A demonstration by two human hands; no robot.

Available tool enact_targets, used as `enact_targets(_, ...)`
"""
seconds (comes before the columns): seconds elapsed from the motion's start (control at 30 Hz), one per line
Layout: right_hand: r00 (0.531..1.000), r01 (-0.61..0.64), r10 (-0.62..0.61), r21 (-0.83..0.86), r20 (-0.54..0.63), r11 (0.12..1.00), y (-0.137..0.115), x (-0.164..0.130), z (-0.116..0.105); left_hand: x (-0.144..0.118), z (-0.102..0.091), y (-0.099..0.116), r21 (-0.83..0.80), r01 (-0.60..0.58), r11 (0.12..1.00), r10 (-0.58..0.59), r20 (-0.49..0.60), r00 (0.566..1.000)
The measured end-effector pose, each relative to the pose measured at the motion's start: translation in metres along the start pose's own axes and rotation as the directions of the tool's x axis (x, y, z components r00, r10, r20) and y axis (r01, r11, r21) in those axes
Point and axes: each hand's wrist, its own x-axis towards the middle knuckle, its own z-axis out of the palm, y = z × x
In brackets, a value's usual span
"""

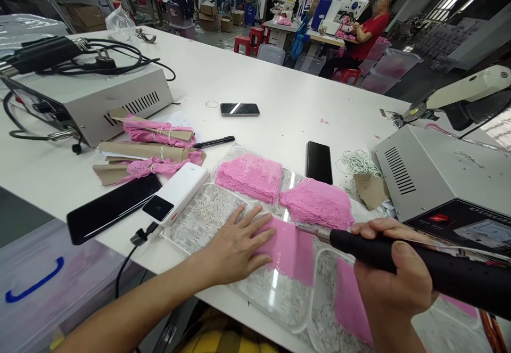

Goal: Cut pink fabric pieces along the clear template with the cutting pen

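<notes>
My left hand (239, 249) lies flat with its fingers spread, the fingertips on the left side of a pink fabric piece (293, 252). That piece rests on a clear plastic tray (275, 302) with a grey speckled surface. In my right hand (399, 268) is a thick black-handled tool (371, 249) with a slim metal tip, which points at the upper edge of the fabric. Just beyond are two stacks of pink lace pieces, one on the left (250, 177) and one on the right (317, 202). Another pink piece (351, 300) lies partly behind my right hand.
Grey control boxes stand at left (115, 103) and right (451, 177). Phones (239, 109), a white power bank (175, 190), a marker (214, 142) and tied pink bundles (159, 153) lie around. A person in red (369, 33) sits at a sewing machine (339, 9).
</notes>
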Motion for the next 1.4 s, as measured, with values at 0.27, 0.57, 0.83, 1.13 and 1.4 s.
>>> enact_targets(0.27, 1.000, -0.021, 0.020, 0.044, 0.014, 0.999, -0.002, 0.000, 0.008, -0.002, 0.003, 0.000, 0.005, -0.001, 1.000, 0.001, -0.032, 0.999)
enact_targets(0.57, 0.998, -0.012, 0.009, 0.042, 0.062, 0.999, 0.002, -0.005, 0.025, -0.002, 0.002, 0.002, 0.022, 0.010, 1.000, -0.009, -0.061, 0.998)
enact_targets(0.83, 0.999, 0.001, -0.002, 0.019, 0.051, 1.000, 0.002, -0.006, 0.025, -0.002, 0.006, 0.002, 0.001, 0.029, 1.000, -0.029, -0.081, 0.996)
enact_targets(1.13, 0.995, -0.083, 0.077, 0.100, 0.062, 0.991, 0.009, -0.006, 0.026, -0.044, -0.014, 0.007, -0.064, 0.049, 0.997, -0.058, -0.147, 0.987)
enact_targets(1.4, 0.985, -0.161, 0.153, 0.110, 0.076, 0.981, 0.007, -0.016, 0.042, -0.061, -0.012, 0.005, -0.107, -0.008, 0.994, -0.011, -0.174, 0.985)
